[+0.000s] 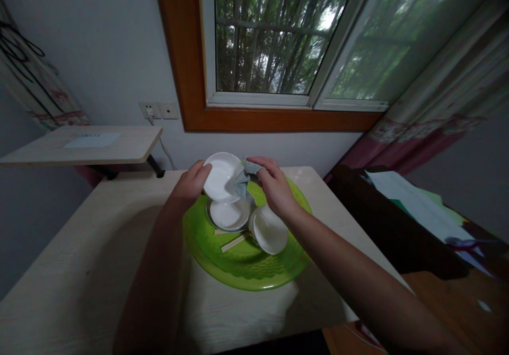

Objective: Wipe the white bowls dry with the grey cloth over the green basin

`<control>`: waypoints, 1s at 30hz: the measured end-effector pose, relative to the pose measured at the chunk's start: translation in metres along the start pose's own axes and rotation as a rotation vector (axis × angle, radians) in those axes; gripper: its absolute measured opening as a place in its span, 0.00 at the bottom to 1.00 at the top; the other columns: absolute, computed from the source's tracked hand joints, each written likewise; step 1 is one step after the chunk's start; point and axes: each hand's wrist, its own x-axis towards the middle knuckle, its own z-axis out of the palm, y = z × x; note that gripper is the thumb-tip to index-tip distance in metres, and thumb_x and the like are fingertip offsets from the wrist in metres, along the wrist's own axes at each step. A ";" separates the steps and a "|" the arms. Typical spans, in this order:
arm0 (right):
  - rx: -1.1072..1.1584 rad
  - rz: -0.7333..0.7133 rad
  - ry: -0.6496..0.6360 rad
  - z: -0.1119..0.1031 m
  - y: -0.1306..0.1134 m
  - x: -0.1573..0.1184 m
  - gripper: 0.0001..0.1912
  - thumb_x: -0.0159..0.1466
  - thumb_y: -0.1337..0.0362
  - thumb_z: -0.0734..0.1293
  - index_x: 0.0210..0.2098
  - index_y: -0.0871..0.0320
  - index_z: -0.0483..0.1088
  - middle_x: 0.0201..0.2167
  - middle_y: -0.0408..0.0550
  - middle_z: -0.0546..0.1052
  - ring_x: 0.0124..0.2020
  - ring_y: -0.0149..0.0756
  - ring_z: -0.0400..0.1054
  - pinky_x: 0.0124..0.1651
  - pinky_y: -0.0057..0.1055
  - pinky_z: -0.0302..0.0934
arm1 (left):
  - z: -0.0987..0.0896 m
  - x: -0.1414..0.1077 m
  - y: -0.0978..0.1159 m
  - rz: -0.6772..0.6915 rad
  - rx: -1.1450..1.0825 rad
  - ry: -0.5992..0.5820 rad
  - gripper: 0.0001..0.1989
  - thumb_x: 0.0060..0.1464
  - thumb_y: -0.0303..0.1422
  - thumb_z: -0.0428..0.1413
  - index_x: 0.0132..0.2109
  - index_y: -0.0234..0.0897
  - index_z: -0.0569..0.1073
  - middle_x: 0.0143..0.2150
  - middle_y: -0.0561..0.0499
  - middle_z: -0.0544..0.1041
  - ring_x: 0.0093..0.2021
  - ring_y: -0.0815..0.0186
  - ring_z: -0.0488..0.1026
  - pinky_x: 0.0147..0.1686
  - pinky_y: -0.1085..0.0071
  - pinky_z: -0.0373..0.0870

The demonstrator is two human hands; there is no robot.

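Observation:
My left hand grips the left edge of a white plate, tilted above a green basin. In my right hand is a bunched grey-green cloth, which touches the plate's right side. Under the plate, a white bowl sits in a larger dish inside the basin. To its right another white bowl leans over, its opening toward me. A pair of light chopsticks lies between the bowls.
The basin rests on a pale wooden table. At the left stands a raised shelf on black legs, with a paper label. Behind are a wall socket and a window. Papers lie on a dark surface at right.

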 end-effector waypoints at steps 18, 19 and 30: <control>-0.462 -0.452 -0.434 0.028 -0.008 -0.011 0.21 0.69 0.68 0.65 0.61 0.52 0.73 0.64 0.53 0.72 0.63 0.45 0.67 0.67 0.43 0.61 | 0.005 0.000 0.005 0.182 0.047 -0.078 0.21 0.65 0.45 0.47 0.52 0.38 0.76 0.48 0.48 0.80 0.48 0.59 0.75 0.50 0.67 0.69; -0.480 -0.483 -0.453 0.029 -0.009 -0.011 0.21 0.69 0.68 0.66 0.60 0.54 0.74 0.63 0.54 0.72 0.62 0.45 0.68 0.66 0.43 0.62 | 0.005 0.001 0.004 0.190 0.055 -0.071 0.21 0.65 0.45 0.47 0.52 0.38 0.76 0.48 0.48 0.80 0.48 0.59 0.75 0.50 0.68 0.68; -0.688 -0.543 -0.708 0.012 -0.020 -0.009 0.14 0.70 0.71 0.65 0.51 0.58 0.79 0.47 0.53 0.80 0.46 0.39 0.72 0.51 0.33 0.65 | 0.002 0.002 0.001 0.158 0.175 0.020 0.23 0.64 0.48 0.49 0.56 0.41 0.77 0.49 0.49 0.81 0.47 0.59 0.76 0.46 0.68 0.68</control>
